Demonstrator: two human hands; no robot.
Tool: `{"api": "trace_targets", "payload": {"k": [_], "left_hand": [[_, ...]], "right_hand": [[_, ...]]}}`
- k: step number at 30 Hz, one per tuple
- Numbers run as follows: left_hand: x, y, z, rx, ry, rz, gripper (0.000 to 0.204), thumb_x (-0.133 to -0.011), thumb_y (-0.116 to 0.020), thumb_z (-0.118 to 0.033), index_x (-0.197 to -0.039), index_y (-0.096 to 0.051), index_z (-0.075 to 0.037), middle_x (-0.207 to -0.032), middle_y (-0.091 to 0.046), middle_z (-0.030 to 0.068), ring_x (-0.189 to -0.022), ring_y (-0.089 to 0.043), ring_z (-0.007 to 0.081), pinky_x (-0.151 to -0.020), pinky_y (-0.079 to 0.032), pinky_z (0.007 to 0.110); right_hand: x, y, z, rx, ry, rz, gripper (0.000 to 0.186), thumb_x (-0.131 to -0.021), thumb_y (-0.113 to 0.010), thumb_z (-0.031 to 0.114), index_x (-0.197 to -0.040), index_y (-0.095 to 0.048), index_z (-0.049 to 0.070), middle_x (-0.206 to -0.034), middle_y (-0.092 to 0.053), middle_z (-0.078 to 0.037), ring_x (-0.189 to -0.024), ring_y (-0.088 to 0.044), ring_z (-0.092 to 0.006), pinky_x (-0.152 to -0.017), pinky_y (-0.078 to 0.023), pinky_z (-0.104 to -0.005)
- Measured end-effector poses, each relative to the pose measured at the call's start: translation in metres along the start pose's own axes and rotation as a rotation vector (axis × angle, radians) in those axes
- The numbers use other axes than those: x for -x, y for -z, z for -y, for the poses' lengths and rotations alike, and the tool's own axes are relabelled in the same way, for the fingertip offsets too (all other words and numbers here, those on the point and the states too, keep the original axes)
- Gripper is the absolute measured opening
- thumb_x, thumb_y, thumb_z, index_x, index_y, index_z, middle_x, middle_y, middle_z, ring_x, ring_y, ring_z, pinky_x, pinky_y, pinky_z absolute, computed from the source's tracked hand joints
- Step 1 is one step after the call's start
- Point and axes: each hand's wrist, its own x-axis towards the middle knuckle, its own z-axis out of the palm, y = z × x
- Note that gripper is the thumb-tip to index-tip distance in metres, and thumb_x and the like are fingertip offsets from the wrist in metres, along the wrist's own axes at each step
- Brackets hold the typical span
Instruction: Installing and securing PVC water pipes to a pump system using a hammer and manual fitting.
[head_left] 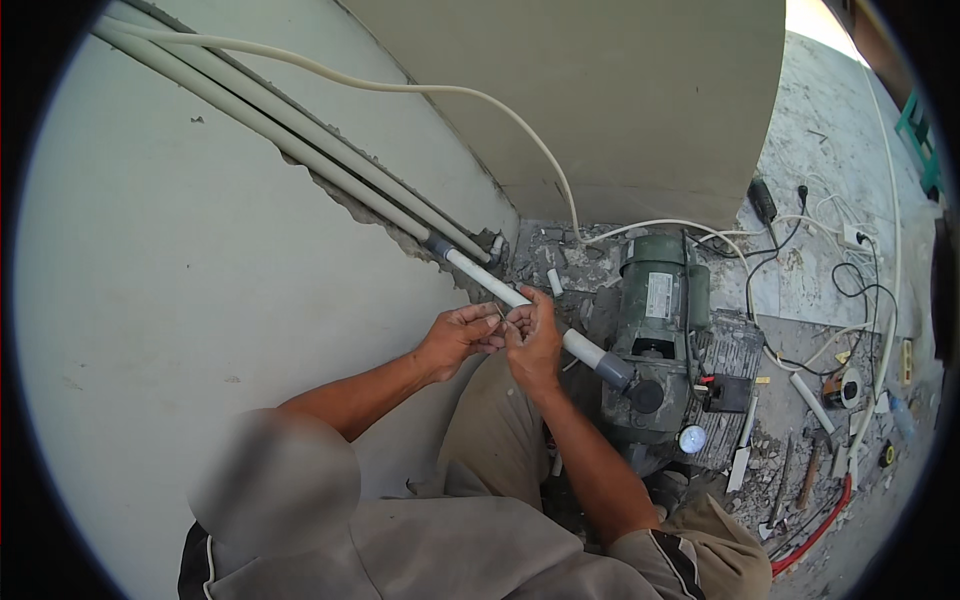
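Note:
My left hand (462, 340) and my right hand (535, 340) meet fingertip to fingertip in front of a white plastic pipe (480, 275). Both are closed in a pinch around something thin and small, too fine to name. The pipe slopes down from a grey coupling (438, 243) at the wall and passes behind my right hand. Beyond that hand a white pipe length (583, 349) enters a grey fitting (615, 372) on a green electric water pump (650, 290). A pressure gauge (692, 438) sits at the pump's near end.
Two pale pipes (340, 185) run in a broken wall groove. A cream cable (470, 92) loops overhead to the pump. On the right lie black cords (850, 290), a loose white pipe (811, 403), a hammer (808, 476), a tape roll (887, 455) and a red hose (815, 540) amid rubble.

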Motion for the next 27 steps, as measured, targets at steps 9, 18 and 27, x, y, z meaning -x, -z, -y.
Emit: {"api": "trace_targets", "payload": {"k": [9, 18, 27], "left_hand": [[-0.031, 0.009, -0.011, -0.202, -0.118, -0.005, 0.013, -0.103, -0.059, -0.02, -0.098, -0.063, -0.008, -0.091, -0.068, 0.0014, -0.081, -0.063, 0.011, -0.078, -0.052, 0.03], [-0.084, 0.051, -0.087, -1.114, -0.585, 0.003, 0.027, -0.104, -0.05, -0.021, -0.103, -0.063, 0.003, -0.084, -0.051, 0.0046, -0.081, -0.046, 0.0141, -0.077, -0.04, 0.029], [-0.162, 0.096, -0.098, -1.414, -0.503, 0.218, 0.022, -0.098, -0.049, -0.017, -0.091, -0.053, 0.004, -0.076, -0.051, 0.0155, -0.071, -0.05, 0.0234, -0.068, -0.044, 0.038]], "right_hand": [[-0.009, -0.003, 0.023, 0.311, 0.28, 0.053, 0.053, -0.084, -0.067, -0.003, -0.134, -0.05, 0.003, -0.101, -0.064, -0.02, -0.095, -0.064, -0.0379, -0.081, -0.053, -0.0466], [-0.065, 0.181, 0.181, 0.326, 0.697, -0.599, 0.038, -0.087, -0.069, 0.001, -0.123, -0.057, -0.002, -0.089, -0.065, -0.013, -0.073, -0.063, -0.0201, -0.064, -0.052, -0.0315], [0.072, 0.544, 0.007, 0.921, -0.57, -1.434, 0.046, -0.083, -0.072, 0.022, -0.124, -0.062, 0.003, -0.115, -0.068, -0.022, -0.11, -0.066, -0.0349, -0.095, -0.051, -0.0453]]}}
